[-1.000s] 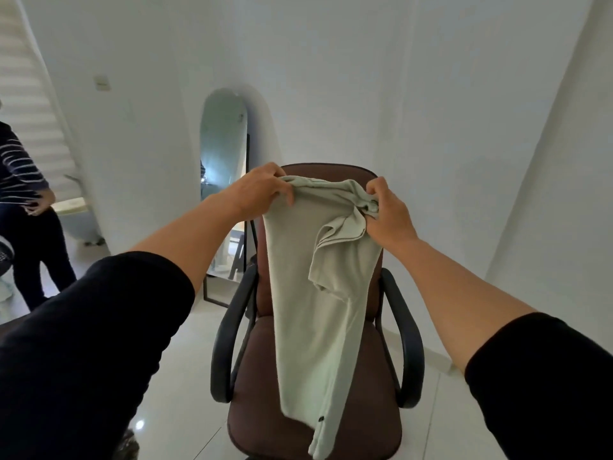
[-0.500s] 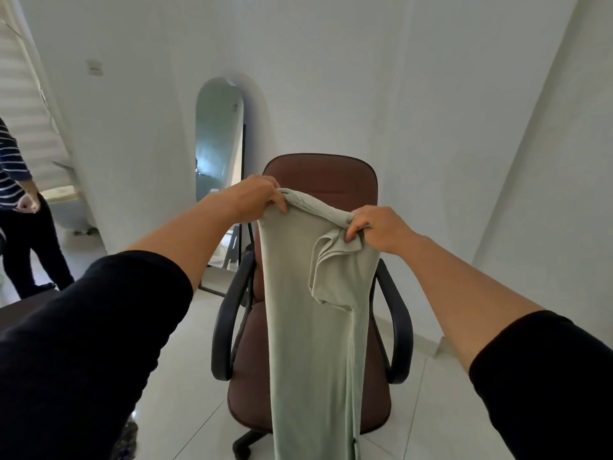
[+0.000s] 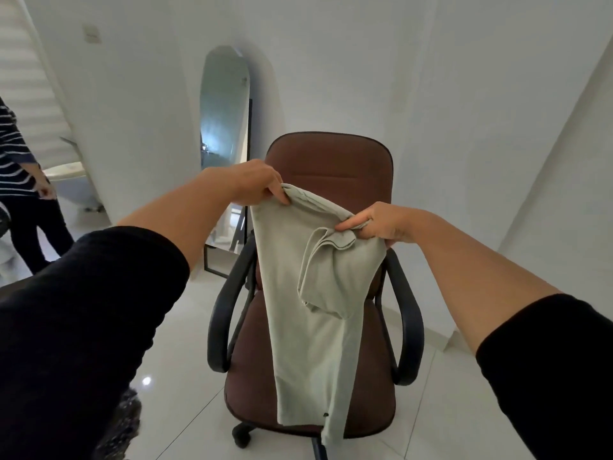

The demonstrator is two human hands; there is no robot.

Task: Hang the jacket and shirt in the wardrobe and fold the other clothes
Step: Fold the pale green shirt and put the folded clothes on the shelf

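Hanging lengthwise in front of the brown office chair [image 3: 328, 180], a pale green garment [image 3: 308, 313] is pinched at its top corners by the left hand [image 3: 252, 182] and right hand [image 3: 381, 224]; an arched mirror [image 3: 224, 127] stands behind the chair.

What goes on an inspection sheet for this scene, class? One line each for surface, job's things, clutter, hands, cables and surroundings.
Surface: brown office chair with black armrests, on a glossy white tiled floor.
Job's things: pale green garment, held up by its top edge in front of the chair, hanging down over the seat, one part folded over in front.
Clutter: dark speckled thing at lower left, too unclear to name.
Hands: left hand and right hand each pinch the garment's top edge.
Cables: nothing seen.
Surroundings: white walls, standing mirror, another person at far left.
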